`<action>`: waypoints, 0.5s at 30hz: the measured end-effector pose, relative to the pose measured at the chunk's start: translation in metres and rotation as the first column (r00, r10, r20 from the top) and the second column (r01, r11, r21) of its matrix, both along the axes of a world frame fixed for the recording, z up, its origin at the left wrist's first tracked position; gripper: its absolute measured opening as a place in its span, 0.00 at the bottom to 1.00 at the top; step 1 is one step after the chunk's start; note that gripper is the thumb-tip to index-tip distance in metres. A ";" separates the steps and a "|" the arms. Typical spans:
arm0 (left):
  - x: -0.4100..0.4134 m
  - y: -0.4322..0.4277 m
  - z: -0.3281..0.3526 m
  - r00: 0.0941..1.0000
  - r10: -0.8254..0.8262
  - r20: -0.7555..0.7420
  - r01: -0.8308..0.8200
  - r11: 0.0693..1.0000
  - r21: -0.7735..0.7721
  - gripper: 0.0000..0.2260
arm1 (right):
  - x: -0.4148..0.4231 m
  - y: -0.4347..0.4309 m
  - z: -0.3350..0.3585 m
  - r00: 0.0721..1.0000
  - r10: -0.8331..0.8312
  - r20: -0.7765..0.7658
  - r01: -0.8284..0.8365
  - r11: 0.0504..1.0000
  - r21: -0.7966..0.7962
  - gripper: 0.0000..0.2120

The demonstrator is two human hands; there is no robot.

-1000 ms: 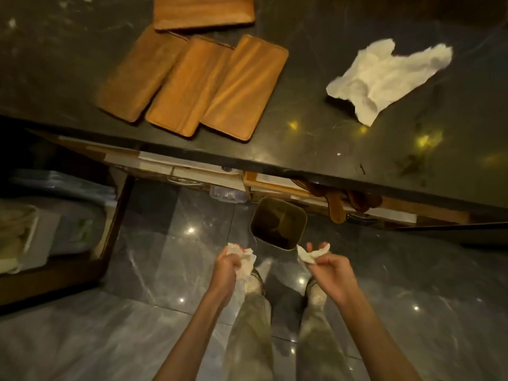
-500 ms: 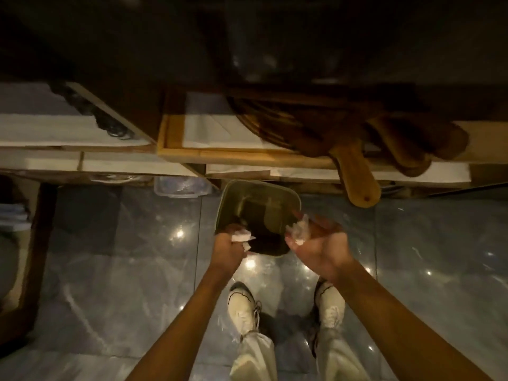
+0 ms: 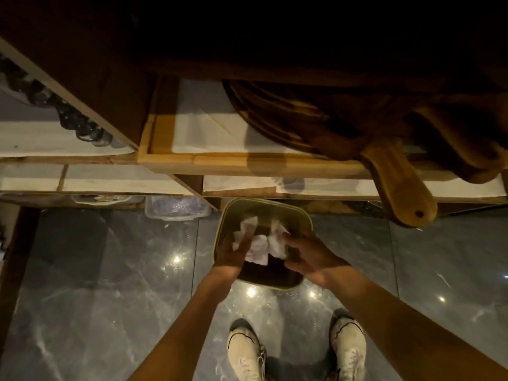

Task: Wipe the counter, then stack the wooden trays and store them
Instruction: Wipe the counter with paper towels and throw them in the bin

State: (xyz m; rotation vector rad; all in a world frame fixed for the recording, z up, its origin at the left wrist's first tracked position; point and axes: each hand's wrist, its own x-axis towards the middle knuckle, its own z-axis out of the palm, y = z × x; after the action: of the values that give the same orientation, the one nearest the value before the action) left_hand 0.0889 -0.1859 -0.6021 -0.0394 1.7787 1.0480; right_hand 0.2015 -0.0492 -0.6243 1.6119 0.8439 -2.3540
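Observation:
Both of my hands hang over a square olive bin [image 3: 220, 237] on the floor below the counter. My left hand [image 3: 233, 253] and my right hand [image 3: 309, 255] have their fingers spread. Crumpled white paper pieces [image 3: 259, 244] lie loose between the fingertips, inside the bin's mouth. The wooden trays and the counter's top are out of view; only the counter's dark underside [image 3: 247, 37] shows along the top.
Wooden shelves [image 3: 220, 160] lined with white paper run under the counter. Round wooden boards with handles [image 3: 404, 185] stick out over the shelf edge at the right. Clear plastic tubs [image 3: 176, 209] sit on the lowest level. My shoes [image 3: 244, 350] stand on glossy grey tiles.
I have bent down further and the counter top has left the view. Both hands moved forward over the bin and opened, and the paper scraps they held now drop into it.

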 end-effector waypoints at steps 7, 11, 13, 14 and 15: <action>0.003 -0.030 -0.030 0.998 -0.032 -0.056 0.019 0.976 -0.216 0.25 | 0.026 -0.020 -0.013 0.931 -0.018 0.364 -0.122 0.926 0.357 0.18; 0.015 -0.040 -0.039 0.976 0.172 0.134 -0.146 0.973 -0.179 0.23 | 0.050 -0.029 -0.017 0.983 -0.161 0.088 0.158 0.987 0.038 0.14; 0.021 -0.042 -0.038 0.962 0.173 0.210 -0.128 0.969 -0.209 0.19 | 0.055 -0.029 -0.022 0.968 -0.249 0.032 0.249 0.968 0.012 0.19; 0.025 -0.042 -0.035 0.955 0.157 0.252 -0.104 0.972 -0.211 0.14 | 0.056 -0.030 -0.023 0.970 -0.240 0.021 0.240 0.971 0.014 0.19; 0.029 -0.042 -0.031 0.947 0.138 0.290 -0.079 0.976 -0.205 0.11 | 0.054 -0.031 -0.021 0.975 -0.220 0.013 0.220 0.976 0.006 0.20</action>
State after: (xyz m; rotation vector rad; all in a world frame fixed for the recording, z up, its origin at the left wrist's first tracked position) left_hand 0.1179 -0.2281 -0.6328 -0.4021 1.6021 0.8912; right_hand 0.2560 -0.0804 -0.6448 1.8057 0.7003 -2.4833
